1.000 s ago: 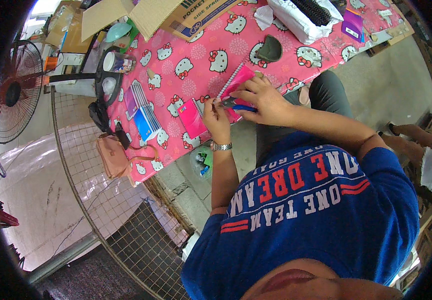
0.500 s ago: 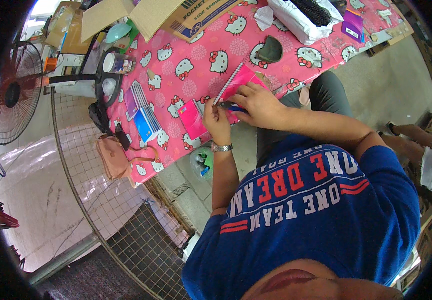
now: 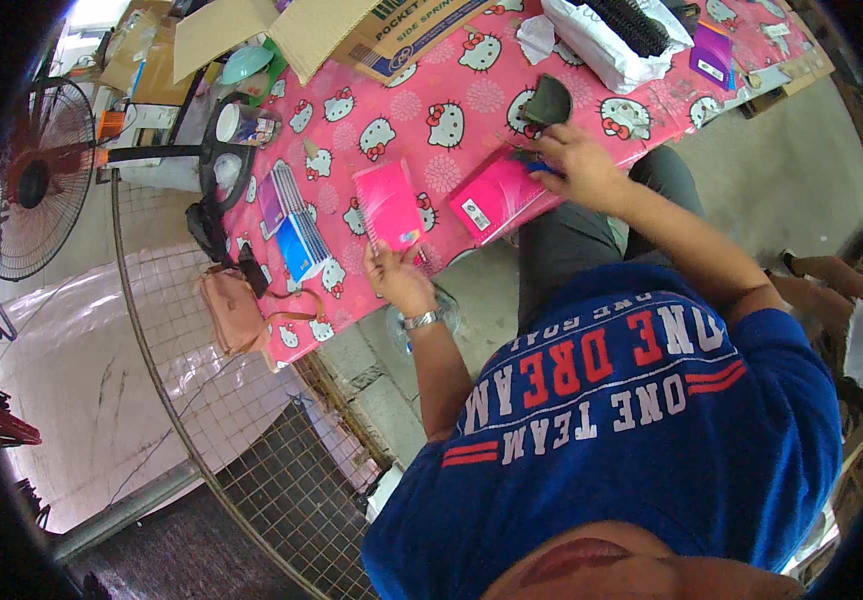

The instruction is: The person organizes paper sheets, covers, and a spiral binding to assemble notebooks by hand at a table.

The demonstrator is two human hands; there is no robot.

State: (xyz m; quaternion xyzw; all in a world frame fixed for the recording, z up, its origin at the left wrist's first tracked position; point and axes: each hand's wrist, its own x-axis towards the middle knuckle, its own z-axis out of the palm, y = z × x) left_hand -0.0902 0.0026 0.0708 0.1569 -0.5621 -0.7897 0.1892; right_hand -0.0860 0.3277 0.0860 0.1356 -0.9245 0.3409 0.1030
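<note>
My left hand (image 3: 399,282) pinches the lower edge of a pink spiral notebook (image 3: 388,200), holding it above the table toward the left. Beneath it, part of another pink cover peeks out near my fingers. My right hand (image 3: 584,172) is closed around a small blue-handled tool (image 3: 536,163) that looks like pliers; its jaws are hard to make out. Just below that hand lies a pink notebook stack (image 3: 505,196) with a white label, close to the table's near edge. A dark, rounded dish (image 3: 548,101) sits right beyond my right hand.
Blue and purple spiral notebooks (image 3: 297,243) lie on the pink patterned tablecloth (image 3: 327,140). A cardboard box (image 3: 392,40) and a white bag of black coils (image 3: 612,45) stand at the back. A brown bag (image 3: 232,310) rests at the left corner, near a fan (image 3: 37,185).
My hands have moved apart. The left has carried a pink spiral notebook leftward; the right, with the tool, has moved right and away. A labelled pink notebook stack now shows between them.
</note>
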